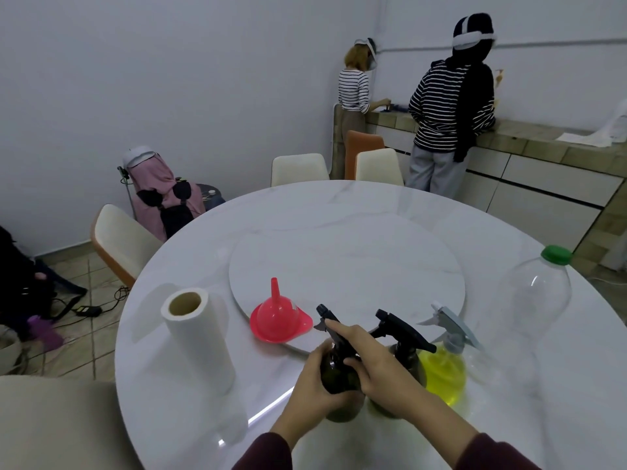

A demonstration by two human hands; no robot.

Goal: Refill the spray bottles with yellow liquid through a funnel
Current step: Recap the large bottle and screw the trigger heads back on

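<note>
On table, upright dark spray bottle [339, 371] nozzle points left-away.

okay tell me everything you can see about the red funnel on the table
The red funnel looks like glossy, slightly translucent plastic. It stands upside down, wide mouth flat down and narrow spout pointing up, with a small tab jutting from the rim on its right. It rests on the near-left edge of the round turntable in the middle of the white marble-look table, just beyond the dark spray bottle that both hands hold. Nothing else touches it, and no liquid shows in it.
</note>
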